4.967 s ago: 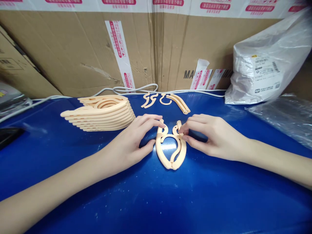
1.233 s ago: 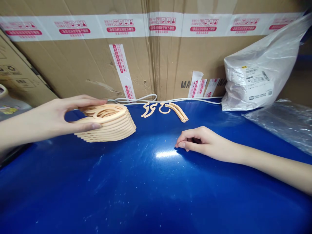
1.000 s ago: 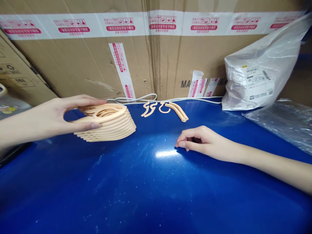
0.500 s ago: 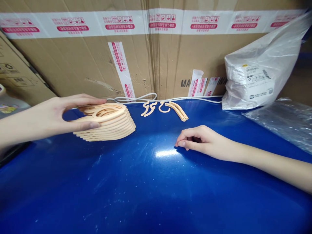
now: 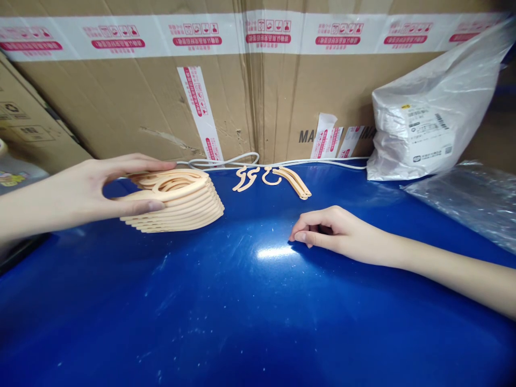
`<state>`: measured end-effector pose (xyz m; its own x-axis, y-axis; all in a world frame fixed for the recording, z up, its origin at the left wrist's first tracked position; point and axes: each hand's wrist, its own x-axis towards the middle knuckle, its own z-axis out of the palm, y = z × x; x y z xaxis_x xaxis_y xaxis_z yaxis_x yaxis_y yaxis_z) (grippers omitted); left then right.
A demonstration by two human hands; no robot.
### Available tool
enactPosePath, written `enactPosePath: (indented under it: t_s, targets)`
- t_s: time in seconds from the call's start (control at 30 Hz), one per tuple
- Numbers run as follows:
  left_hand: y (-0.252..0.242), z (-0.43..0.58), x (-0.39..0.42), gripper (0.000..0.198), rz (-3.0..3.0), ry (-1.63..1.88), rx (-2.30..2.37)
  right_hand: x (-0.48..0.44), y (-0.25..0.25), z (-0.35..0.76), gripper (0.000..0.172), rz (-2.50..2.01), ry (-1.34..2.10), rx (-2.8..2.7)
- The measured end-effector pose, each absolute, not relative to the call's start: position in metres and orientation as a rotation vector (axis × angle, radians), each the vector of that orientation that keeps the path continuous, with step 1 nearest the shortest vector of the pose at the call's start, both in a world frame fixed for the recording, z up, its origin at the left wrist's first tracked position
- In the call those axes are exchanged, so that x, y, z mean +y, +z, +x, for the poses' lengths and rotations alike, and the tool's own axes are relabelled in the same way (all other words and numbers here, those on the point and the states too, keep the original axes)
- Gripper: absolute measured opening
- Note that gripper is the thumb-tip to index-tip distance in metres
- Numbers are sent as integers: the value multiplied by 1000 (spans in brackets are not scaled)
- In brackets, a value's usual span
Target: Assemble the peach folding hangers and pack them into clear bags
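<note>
At the left, a stack of peach-coloured plastic folding hangers [image 5: 183, 201] lies on the blue table. My left hand [image 5: 116, 183] is around its left end, thumb along the near side and fingers over the far side. The fingers' undersides are hidden. My right hand [image 5: 326, 234] rests on the table at the right of the middle, fingers curled in, with nothing visible in them. Farther back lie loose peach pieces: two small wavy ones [image 5: 246, 179], a hook [image 5: 272, 177] and a few curved hanger arms [image 5: 296, 184] beside it.
A large taped cardboard box [image 5: 153, 97] stands behind the blue table [image 5: 226, 312]. A white cable [image 5: 322, 161] runs along its base. At the back right are a white plastic bag [image 5: 427, 118] with a label and a clear plastic bag [image 5: 471, 193]. Another carton [image 5: 32, 118] stands at far left.
</note>
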<state>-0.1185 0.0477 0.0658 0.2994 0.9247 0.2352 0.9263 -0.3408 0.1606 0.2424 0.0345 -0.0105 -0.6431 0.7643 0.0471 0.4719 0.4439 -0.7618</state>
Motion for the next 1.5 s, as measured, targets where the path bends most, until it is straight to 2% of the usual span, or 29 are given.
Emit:
enactPosePath:
  t_s: [0.47, 0.63, 0.8, 0.87, 1.07, 1.5]
  targets:
    - [68, -119, 49, 66, -2542, -422, -1862, 35, -12, 243, 29, -1046, 1033, -2319]
    - [67, -118, 47, 75, -2528, -394, -1831, 35, -11, 243, 30, -1053, 1040, -2322]
    - [63, -135, 50, 109, -2494, -404, -1854, 34, -10, 242, 30, -1053, 1044, -2323]
    - [62, -148, 54, 115, -2505, -419, -1869, 34, -10, 242, 30, -1050, 1042, -2321]
    - [58, -175, 63, 117, -2516, -525, -1886, 34, -11, 242, 29, -1047, 1045, -2317]
    - [48, -165, 61, 118, -2379, -569, -1839, 34, -11, 243, 28, -1055, 1042, -2314]
